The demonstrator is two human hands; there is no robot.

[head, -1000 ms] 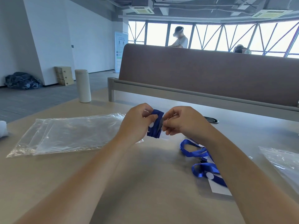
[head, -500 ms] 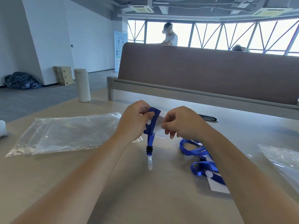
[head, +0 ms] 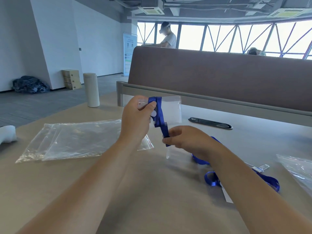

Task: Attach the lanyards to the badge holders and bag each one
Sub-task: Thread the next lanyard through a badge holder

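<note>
My left hand (head: 136, 120) holds a clear badge holder (head: 171, 109) upright above the table, thumb pressing a folded blue lanyard (head: 159, 114) against it. The lanyard's strap hangs down to my right hand (head: 184, 141), which pinches it near the black buckle; a clear plastic strap end (head: 168, 152) dangles below. A stack of clear zip bags (head: 76, 139) lies flat at the left. More blue lanyards (head: 214, 181) with badge holders lie on the table under my right forearm.
The beige table (head: 152, 191) carries a black cable slot (head: 210, 123) at the back and another clear bag (head: 298, 168) at the right edge. A white cylinder (head: 91, 89) stands far left, a white object (head: 6, 134) at the left edge. A brown partition (head: 219, 76) rises behind.
The folded lanyard has come undone and its strap end dropped. My left hand raised the badge holder; my right hand moved down and now pinches the strap near the buckle.
</note>
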